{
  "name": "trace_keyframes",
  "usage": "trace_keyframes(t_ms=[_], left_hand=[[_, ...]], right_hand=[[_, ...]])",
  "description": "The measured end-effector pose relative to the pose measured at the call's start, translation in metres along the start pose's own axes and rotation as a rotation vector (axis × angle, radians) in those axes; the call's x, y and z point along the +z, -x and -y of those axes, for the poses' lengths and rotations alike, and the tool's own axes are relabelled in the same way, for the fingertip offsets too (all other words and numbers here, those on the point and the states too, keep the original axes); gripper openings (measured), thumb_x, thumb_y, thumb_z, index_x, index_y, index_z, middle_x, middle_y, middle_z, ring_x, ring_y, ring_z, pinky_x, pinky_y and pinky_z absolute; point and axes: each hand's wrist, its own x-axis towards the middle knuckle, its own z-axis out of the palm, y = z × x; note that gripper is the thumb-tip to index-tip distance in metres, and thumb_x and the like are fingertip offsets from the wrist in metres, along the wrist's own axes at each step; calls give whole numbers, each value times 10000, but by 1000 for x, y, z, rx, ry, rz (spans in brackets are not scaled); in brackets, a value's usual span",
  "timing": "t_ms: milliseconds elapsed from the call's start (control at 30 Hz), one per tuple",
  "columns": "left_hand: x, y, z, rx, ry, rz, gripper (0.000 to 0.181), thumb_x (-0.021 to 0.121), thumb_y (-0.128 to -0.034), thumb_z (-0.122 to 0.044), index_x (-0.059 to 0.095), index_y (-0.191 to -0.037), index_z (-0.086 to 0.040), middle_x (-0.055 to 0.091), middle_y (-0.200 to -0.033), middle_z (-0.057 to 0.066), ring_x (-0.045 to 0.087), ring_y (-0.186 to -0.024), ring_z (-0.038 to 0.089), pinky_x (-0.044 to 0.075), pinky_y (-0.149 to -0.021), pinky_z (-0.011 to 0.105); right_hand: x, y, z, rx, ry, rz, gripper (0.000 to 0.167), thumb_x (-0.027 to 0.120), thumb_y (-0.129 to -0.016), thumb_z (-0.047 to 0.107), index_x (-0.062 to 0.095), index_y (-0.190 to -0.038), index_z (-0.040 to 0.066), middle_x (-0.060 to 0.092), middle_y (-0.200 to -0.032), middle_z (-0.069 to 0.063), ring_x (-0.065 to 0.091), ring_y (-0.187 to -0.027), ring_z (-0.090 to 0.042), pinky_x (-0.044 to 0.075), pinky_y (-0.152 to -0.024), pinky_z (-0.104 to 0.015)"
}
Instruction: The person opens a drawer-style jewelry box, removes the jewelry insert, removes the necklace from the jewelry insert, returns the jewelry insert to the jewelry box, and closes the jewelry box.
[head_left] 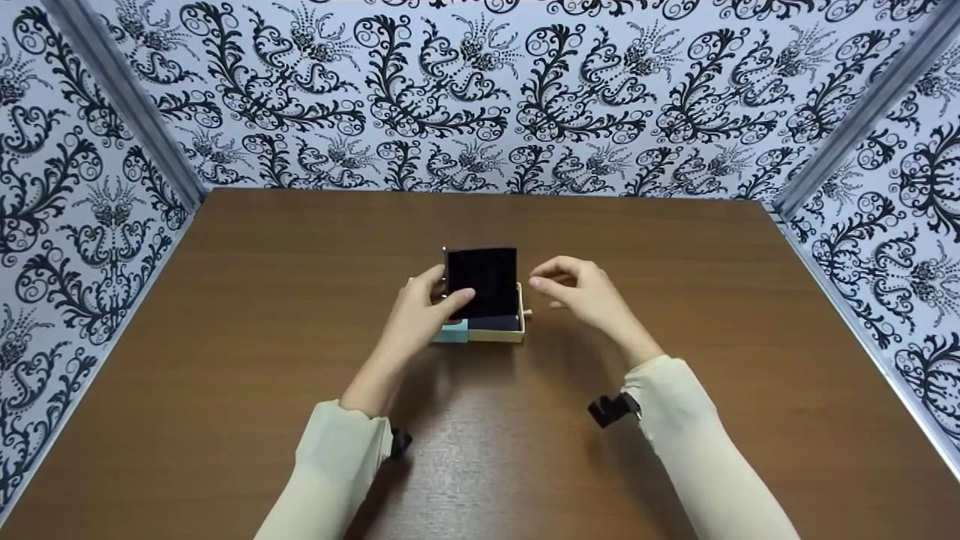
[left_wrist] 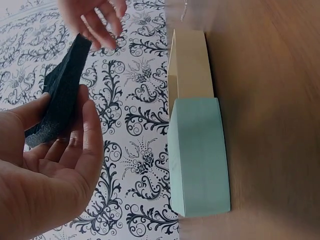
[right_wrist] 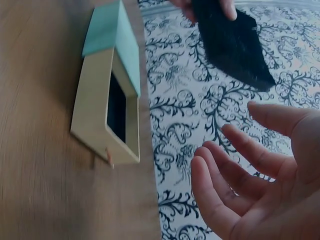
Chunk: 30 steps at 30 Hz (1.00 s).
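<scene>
My left hand holds a square black foam pad up over a small drawer-style box, thumb on one face and fingers behind it. In the left wrist view the pad looks thick, with a rough, fuzzy edge. Below it, a mint-green box sleeve lies on the table with its cream drawer pulled partly out to the right. Dark material shows inside the drawer, and a small pull tab sticks out of its end. Just right of the pad, my right hand hovers with loosely bent fingers, holding nothing.
The box stands on a brown wooden table, toward its middle. Patterned black-and-white panels enclose the back and both sides. A black wrist device hangs below the right sleeve.
</scene>
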Motion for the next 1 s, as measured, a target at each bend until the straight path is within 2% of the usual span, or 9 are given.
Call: trace_keyframes(t_ms=[67,167,267,400,500,600,700,800,1000], left_hand=[[2,0,0,2,6,7,270,676,-944,-133,641,-1187,-22,735,-1132,179,730,-972,231,615,-744,318],[5,1,0,7,24,22,284,669,-944,-119,626,-1200,-3,726,-1142,199,731,-980,251,618,-752,333],[7,1,1,10,22,38,289,666,-947,-123,621,-1206,-5,724,-1149,192,728,-994,252,613,-783,336],[7,2,2,15,-4,55,293,669,-950,-144,619,-1208,-15,727,-1151,175,724,-1001,235,596,-820,334],[6,2,3,16,-38,45,306,676,-944,-140,614,-1217,-16,742,-1089,170,723,-924,227,591,-790,325],[4,3,4,3,-82,21,335,680,-944,-141,606,-1252,-34,757,-1025,143,718,-862,257,587,-753,309],[0,4,7,-1,-143,-10,361,686,-941,-147,591,-1275,-50,767,-1004,113,725,-870,297,573,-760,321],[-2,5,10,4,-219,-37,348,690,-939,-158,595,-1258,-57,768,-1034,93,728,-930,297,571,-818,375],[-2,3,17,12,-446,-53,338,703,-933,-190,624,-1245,-84,713,-1204,56,634,-1186,270,500,-1005,446]], right_hand=[[3,-1,3,-9,-36,26,338,625,-986,228,655,-1219,-15,688,-1196,-204,670,-1068,-295,606,-809,-294],[8,-1,7,-13,-62,43,369,610,-996,232,627,-1256,-30,677,-1208,-221,672,-1068,-315,607,-806,-303],[12,-1,7,-2,-102,48,368,619,-991,216,615,-1248,-45,681,-1169,-230,697,-973,-232,612,-808,-326],[17,-2,5,0,-198,66,296,639,-966,120,601,-1177,-84,699,-1115,-217,706,-877,-119,611,-840,-373],[19,-5,2,1,-257,59,237,638,-951,57,590,-1118,-103,721,-1042,-159,705,-826,-77,612,-832,-377],[18,-9,-4,17,-275,19,203,641,-943,39,587,-1081,-100,717,-933,-69,699,-773,-60,619,-800,-369],[18,-12,-10,35,-246,-33,213,655,-935,49,584,-1075,-95,696,-867,-23,689,-731,-54,623,-769,-358],[19,-15,-16,52,-195,-76,248,678,-925,67,588,-1086,-99,704,-871,-53,674,-719,-50,624,-765,-368],[24,-22,-30,118,-131,-121,309,709,-907,90,598,-1130,-92,699,-817,-24,652,-675,-80,623,-725,-349]])
